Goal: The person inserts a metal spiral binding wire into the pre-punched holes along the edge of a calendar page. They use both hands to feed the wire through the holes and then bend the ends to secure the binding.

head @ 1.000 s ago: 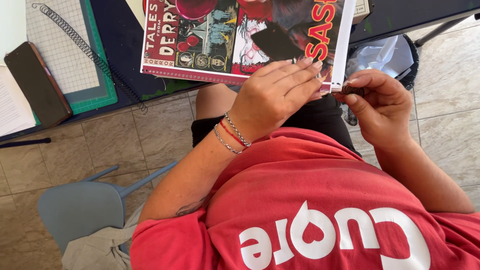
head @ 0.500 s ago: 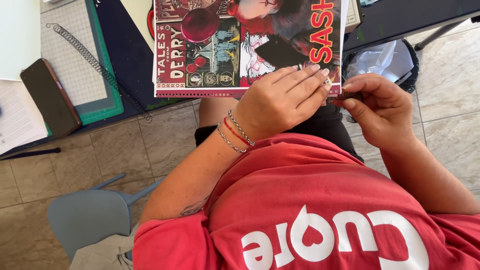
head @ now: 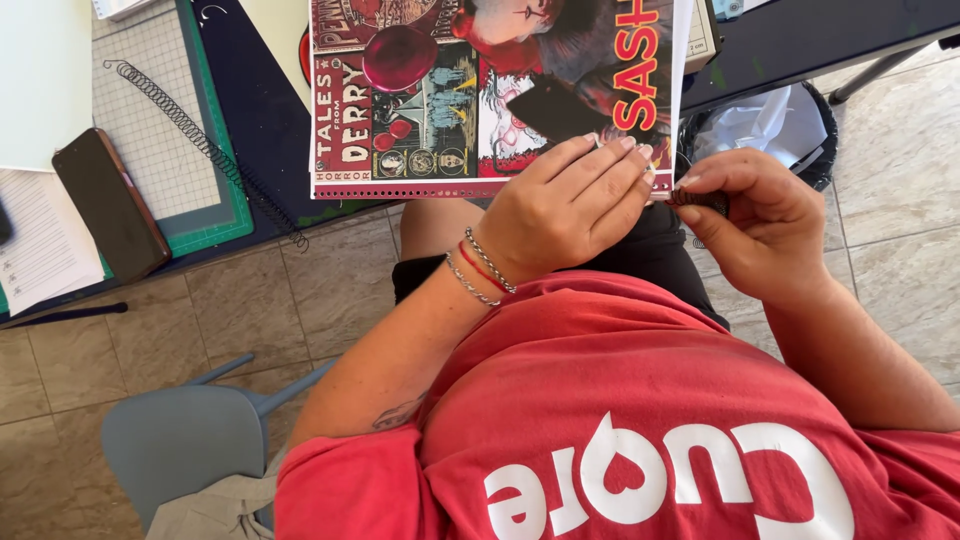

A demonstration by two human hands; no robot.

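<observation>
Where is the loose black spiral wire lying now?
In the head view, the black spiral wire lies at upper left on the desk, running diagonally across the green cutting mat, between the dark phone and the illustrated cover.

Bright, even daylight, sharp view
Soft shadow falls under the worktop [head: 800, 40] onto the floor tiles [head: 250, 300]; colours are vivid, with no glare, and slight blur only at the fingertips.
</observation>
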